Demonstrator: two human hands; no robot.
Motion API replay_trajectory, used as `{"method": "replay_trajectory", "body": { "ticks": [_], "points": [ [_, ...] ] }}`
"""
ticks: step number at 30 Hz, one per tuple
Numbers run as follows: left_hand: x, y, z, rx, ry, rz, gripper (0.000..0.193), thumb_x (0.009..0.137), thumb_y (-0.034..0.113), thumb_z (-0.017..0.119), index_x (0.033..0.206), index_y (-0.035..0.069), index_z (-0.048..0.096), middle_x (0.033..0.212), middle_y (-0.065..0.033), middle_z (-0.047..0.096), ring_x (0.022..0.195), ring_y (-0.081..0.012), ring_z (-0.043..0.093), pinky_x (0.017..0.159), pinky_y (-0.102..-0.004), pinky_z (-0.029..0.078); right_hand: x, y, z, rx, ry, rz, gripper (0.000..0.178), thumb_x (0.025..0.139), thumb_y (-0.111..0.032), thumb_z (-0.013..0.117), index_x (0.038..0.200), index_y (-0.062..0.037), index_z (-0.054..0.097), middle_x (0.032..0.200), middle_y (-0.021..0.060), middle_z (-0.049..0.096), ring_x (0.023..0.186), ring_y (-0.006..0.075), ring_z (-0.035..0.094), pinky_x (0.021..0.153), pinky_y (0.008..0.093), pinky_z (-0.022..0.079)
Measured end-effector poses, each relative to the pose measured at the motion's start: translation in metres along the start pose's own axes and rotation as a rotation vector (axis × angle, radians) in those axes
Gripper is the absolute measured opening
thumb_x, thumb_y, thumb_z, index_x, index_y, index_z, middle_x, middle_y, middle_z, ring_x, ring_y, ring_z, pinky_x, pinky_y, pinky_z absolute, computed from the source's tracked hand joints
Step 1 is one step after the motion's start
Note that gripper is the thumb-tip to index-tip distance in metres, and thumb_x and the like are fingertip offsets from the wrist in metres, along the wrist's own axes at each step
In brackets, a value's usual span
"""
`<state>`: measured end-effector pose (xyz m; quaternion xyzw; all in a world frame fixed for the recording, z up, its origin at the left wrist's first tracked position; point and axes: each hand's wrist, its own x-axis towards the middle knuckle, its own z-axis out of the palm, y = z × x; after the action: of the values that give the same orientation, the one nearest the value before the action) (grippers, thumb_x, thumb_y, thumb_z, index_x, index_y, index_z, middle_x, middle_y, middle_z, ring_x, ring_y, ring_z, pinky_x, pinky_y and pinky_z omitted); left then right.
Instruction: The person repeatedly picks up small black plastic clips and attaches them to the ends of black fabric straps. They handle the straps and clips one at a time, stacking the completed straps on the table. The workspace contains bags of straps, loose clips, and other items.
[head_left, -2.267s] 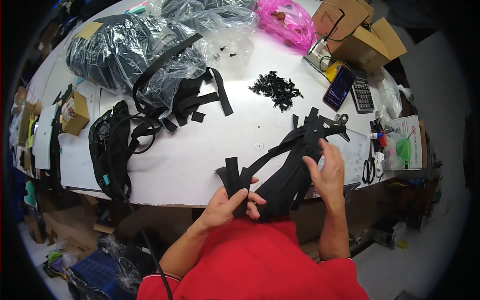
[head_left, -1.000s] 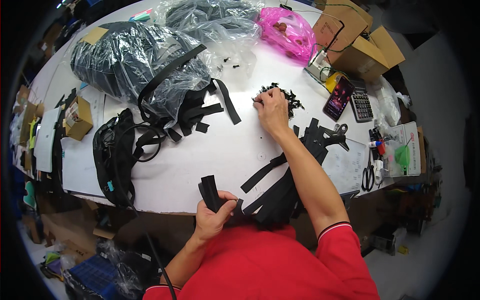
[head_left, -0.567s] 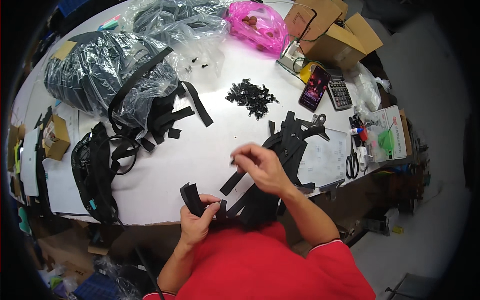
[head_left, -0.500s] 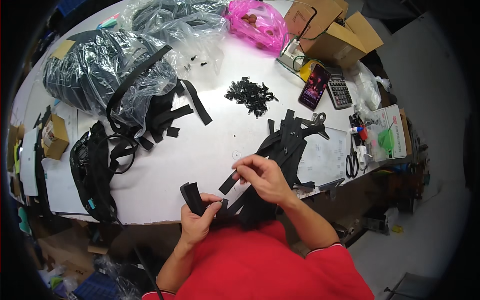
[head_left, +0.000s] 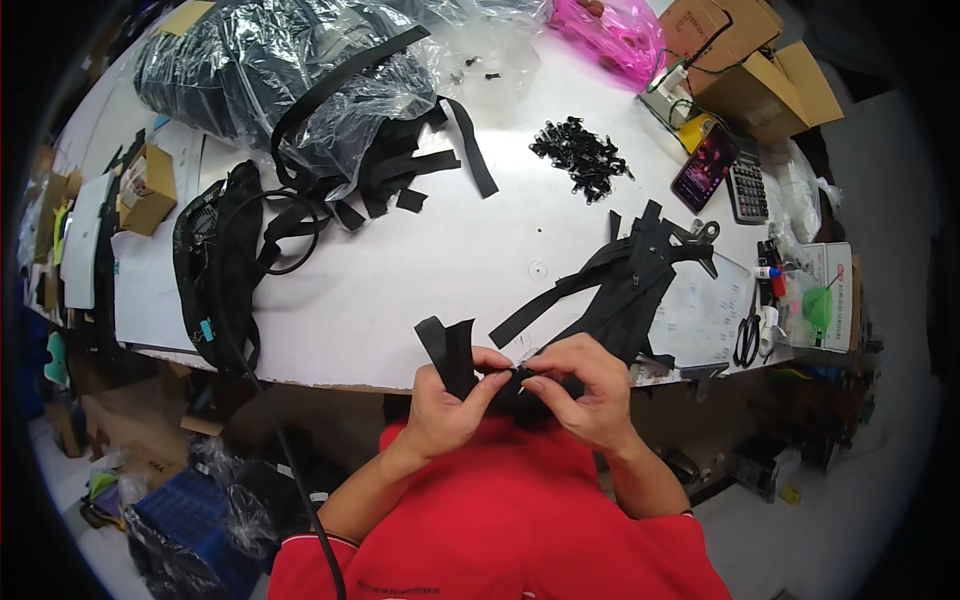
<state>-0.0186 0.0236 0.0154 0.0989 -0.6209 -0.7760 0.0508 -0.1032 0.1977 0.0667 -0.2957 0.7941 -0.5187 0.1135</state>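
Note:
A folded length of black zipper tape (head_left: 460,352) rises out of my left hand (head_left: 445,408), its two loose ends sticking up over the table edge. Thumb and fingers are closed on it. Fingertip to fingertip with it, my right hand (head_left: 590,395) pinches at the tape's lower end. A tiny dark piece with a bright glint shows there, too small to name. Black zipper strips (head_left: 630,295) lie bundled just beyond my right hand and hang toward my lap. Farther back is a heap of small black zipper sliders (head_left: 580,160).
Plastic-wrapped dark rolls (head_left: 270,85) fill the back left, with black strap pieces (head_left: 400,165) beside them. A black mesh bag (head_left: 215,260) lies at left. On the right are a phone (head_left: 706,168), a calculator (head_left: 747,190), scissors (head_left: 747,338) and an open carton (head_left: 765,95).
My right hand has come down to meet the left at the tape's end. The view has shifted, so the table contents appear farther right and higher.

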Motion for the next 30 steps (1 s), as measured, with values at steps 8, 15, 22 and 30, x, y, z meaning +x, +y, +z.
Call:
{"method": "replay_trajectory", "body": {
  "ticks": [8, 15, 22, 30],
  "points": [
    [-0.003, 0.006, 0.003, 0.048, 0.014, 0.01, 0.012, 0.089, -0.001, 0.068, 0.1, -0.004, 0.066, 0.09, -0.0108, 0.072, 0.084, -0.0149, 0.068, 0.077, -0.0279, 0.053, 0.0, -0.004, 0.002, -0.074, -0.021, -0.013, 0.019, 0.078, -0.002, 0.079, 0.096, -0.0023, 0.072, 0.087, 0.0089, 0.065, 0.068, 0.0161, 0.065, 0.059, 0.0259, 0.052],
    [-0.004, 0.005, 0.001, 0.106, 0.001, 0.069, 0.012, 0.088, -0.001, 0.068, 0.1, -0.003, 0.066, 0.089, -0.0115, 0.071, 0.08, -0.0158, 0.068, 0.073, -0.0282, 0.054, 0.001, -0.006, 0.001, -0.046, -0.02, 0.011, 0.018, 0.078, -0.001, 0.078, 0.095, -0.0019, 0.072, 0.086, 0.0089, 0.065, 0.069, 0.0163, 0.066, 0.058, 0.0268, 0.053],
    [-0.004, 0.008, 0.001, 0.168, -0.001, 0.076, 0.013, 0.089, -0.004, 0.067, 0.102, -0.002, 0.065, 0.091, -0.0088, 0.069, 0.083, -0.0132, 0.065, 0.074, -0.0261, 0.052, 0.003, -0.002, -0.002, -0.337, -0.081, -0.241, 0.017, 0.08, -0.002, 0.078, 0.096, -0.0027, 0.071, 0.087, 0.006, 0.064, 0.072, 0.0113, 0.06, 0.061, 0.0243, 0.047],
    [0.003, -0.001, -0.001, 0.114, -0.057, 0.282, 0.019, 0.091, -0.004, 0.061, 0.11, -0.002, 0.065, 0.099, -0.0135, 0.068, 0.089, -0.0201, 0.066, 0.08, -0.0301, 0.052, -0.022, 0.019, 0.026, 0.535, -0.046, 0.428, 0.01, 0.088, -0.003, 0.072, 0.097, 0.0003, 0.069, 0.088, -0.0003, 0.061, 0.071, 0.0039, 0.052, 0.061, 0.0197, 0.041]
  ]
}}
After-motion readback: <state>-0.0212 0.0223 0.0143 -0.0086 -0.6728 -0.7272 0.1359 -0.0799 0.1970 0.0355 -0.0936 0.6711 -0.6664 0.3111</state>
